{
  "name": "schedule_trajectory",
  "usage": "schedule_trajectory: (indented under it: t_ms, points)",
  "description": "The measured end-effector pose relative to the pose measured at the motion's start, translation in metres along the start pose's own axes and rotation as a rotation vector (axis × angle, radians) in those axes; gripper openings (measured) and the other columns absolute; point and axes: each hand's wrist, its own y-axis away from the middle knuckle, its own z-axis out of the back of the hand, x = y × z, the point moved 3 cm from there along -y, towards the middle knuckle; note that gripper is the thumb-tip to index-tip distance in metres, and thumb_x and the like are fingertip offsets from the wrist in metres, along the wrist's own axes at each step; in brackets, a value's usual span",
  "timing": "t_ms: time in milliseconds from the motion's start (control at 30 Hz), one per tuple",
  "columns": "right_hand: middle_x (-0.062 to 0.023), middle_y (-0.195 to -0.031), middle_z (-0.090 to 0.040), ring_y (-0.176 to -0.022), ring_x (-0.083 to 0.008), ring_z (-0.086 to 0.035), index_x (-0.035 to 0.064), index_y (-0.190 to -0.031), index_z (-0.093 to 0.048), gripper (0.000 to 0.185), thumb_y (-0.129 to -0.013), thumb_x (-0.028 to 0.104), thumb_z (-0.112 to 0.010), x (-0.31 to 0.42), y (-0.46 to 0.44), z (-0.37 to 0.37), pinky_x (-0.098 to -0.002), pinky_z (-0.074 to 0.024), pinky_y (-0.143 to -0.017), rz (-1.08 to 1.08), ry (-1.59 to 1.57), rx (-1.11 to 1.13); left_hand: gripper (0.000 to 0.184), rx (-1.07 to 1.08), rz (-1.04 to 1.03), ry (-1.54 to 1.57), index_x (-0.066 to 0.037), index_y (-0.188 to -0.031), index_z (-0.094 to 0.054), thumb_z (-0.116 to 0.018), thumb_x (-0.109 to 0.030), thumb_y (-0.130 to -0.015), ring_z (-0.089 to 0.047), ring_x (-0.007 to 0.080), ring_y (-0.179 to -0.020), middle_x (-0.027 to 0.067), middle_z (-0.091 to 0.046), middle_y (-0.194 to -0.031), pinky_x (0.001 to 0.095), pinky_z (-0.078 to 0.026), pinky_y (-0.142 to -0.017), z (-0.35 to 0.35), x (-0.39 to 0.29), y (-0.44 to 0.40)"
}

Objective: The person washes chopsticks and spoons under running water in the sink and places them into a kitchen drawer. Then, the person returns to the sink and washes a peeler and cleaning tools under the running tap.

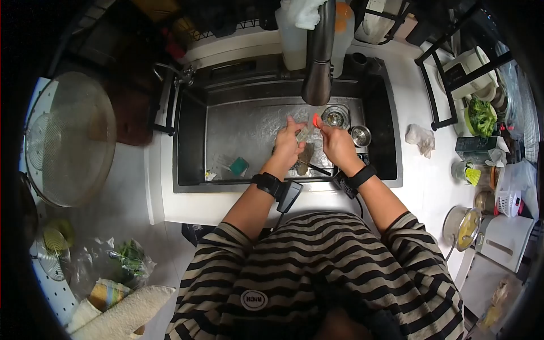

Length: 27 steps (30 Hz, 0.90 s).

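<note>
Both my hands are over the steel sink (238, 124), below the dark faucet (317, 88). My left hand (288, 141) is closed around a small pale, see-through object (305, 134) whose kind I cannot make out. Close beside it, my right hand (338, 146) pinches a small orange-red object (316, 120), also too small to name. Beneath the hands lie a brownish object (306, 157) and a thin black stick-like piece (318, 169). A teal block (238, 166) rests in the basin's front left. The drain (335, 118) and a small round metal strainer (360, 136) are right of my hands.
A large round mesh sieve (71, 141) stands at the left, above a plastic bag with greens (129, 258) and a towel (127, 309). On the right counter are crumpled white plastic (420, 140), leafy greens (480, 116) and a lidded pot (462, 228). Bottles (293, 48) stand behind the faucet.
</note>
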Motion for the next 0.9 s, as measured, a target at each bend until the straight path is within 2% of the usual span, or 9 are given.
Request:
schedule_trajectory:
  t_ms: [167,267,333,467,500,600,733,833,900]
  points:
    - [-0.0227,-0.069,-0.055,-0.064,-0.0369,-0.056,0.0004,-0.094,-0.061,0.024,-0.072,-0.001,-0.051,0.019,0.023,-0.004,-0.0445,-0.0442,-0.06,0.143,-0.065,0.105,0.074,-0.074,0.087,0.065,0.006,-0.109,-0.05,-0.026,-0.061,-0.087,-0.038,0.0099,-0.047,0.0081,-0.052,-0.077,0.0198,-0.026,-0.035,-0.001,-0.001,-0.001]
    - [-0.0239,-0.069,-0.056,-0.066,-0.0391,-0.057,0.0012,-0.09,-0.06,0.021,-0.071,0.002,-0.05,0.004,0.007,0.001,-0.0453,-0.0459,-0.06,-0.004,-0.042,0.073,0.077,-0.042,0.057,0.029,0.004,-0.109,-0.052,-0.024,-0.063,-0.085,-0.037,0.0096,-0.047,0.0081,-0.053,-0.075,0.0196,-0.025,-0.035,-0.005,-0.002,0.005]
    - [-0.0232,-0.07,-0.057,-0.066,-0.0378,-0.057,0.0025,-0.095,-0.061,0.027,-0.071,0.002,-0.051,0.018,0.017,-0.003,-0.0447,-0.0462,-0.06,0.169,-0.027,0.204,0.077,-0.037,0.04,0.026,0.004,-0.109,-0.052,-0.024,-0.064,-0.085,-0.037,0.0094,-0.046,0.0079,-0.053,-0.074,0.0196,-0.025,-0.035,-0.008,-0.006,0.004]
    - [-0.0227,-0.069,-0.056,-0.066,-0.0378,-0.057,0.0046,-0.105,-0.059,0.037,-0.068,0.001,-0.053,0.0,0.005,-0.001,-0.0443,-0.047,-0.061,0.077,0.042,0.105,0.075,-0.06,0.05,-0.029,0.003,-0.109,-0.052,-0.026,-0.063,-0.085,-0.037,0.009,-0.045,0.0065,-0.052,-0.074,0.0198,-0.026,-0.035,-0.005,-0.003,0.003]
    - [-0.0223,-0.07,-0.057,-0.066,-0.0373,-0.058,0.0054,-0.106,-0.059,0.039,-0.067,0.001,-0.053,-0.001,-0.001,0.005,-0.0443,-0.0473,-0.061,-0.031,0.052,0.125,0.074,-0.071,0.041,-0.054,0.003,-0.109,-0.052,-0.027,-0.062,-0.085,-0.037,0.0089,-0.045,0.0063,-0.052,-0.074,0.0198,-0.026,-0.035,-0.008,-0.002,0.003]
    - [-0.0221,-0.069,-0.058,-0.064,-0.0362,-0.058,0.0061,-0.107,-0.059,0.039,-0.069,0.002,-0.052,0.013,0.013,0.0,-0.0442,-0.0473,-0.059,0.138,0.135,0.146,0.071,-0.088,0.025,-0.066,0.004,-0.108,-0.052,-0.029,-0.06,-0.086,-0.036,0.0086,-0.045,0.0063,-0.051,-0.074,0.0195,-0.025,-0.035,-0.004,0.0,0.003]
    - [-0.0223,-0.073,-0.059,-0.067,-0.0362,-0.059,0.0066,-0.107,-0.059,0.039,-0.069,0.002,-0.052,-0.009,-0.007,0.009,-0.0442,-0.0477,-0.06,-0.061,0.135,0.09,0.07,-0.068,0.022,-0.15,0.004,-0.106,-0.052,-0.03,-0.059,-0.087,-0.036,0.008,-0.045,0.0058,-0.05,-0.074,0.019,-0.025,-0.036,-0.005,0.004,0.006]
    - [-0.0222,-0.071,-0.059,-0.067,-0.0365,-0.059,0.0078,-0.105,-0.06,0.036,-0.071,0.004,-0.051,-0.004,-0.003,0.003,-0.0439,-0.048,-0.059,0.025,0.154,0.127,0.053,-0.043,-0.008,-0.046,0.004,-0.106,-0.052,-0.045,-0.045,-0.089,-0.038,0.0074,-0.046,0.0043,-0.05,-0.073,0.0188,-0.025,-0.036,-0.006,0.002,0.007]
    - [-0.0222,-0.069,-0.059,-0.064,-0.0367,-0.059,0.0086,-0.104,-0.06,0.035,-0.07,0.005,-0.051,-0.011,-0.004,0.003,-0.044,-0.0483,-0.059,0.02,0.165,0.069,0.04,0.068,-0.016,-0.228,0.005,-0.108,-0.05,-0.053,-0.029,-0.087,-0.038,0.0063,-0.046,0.0039,-0.052,-0.076,0.0188,-0.026,-0.036,-0.002,0.008,0.002]
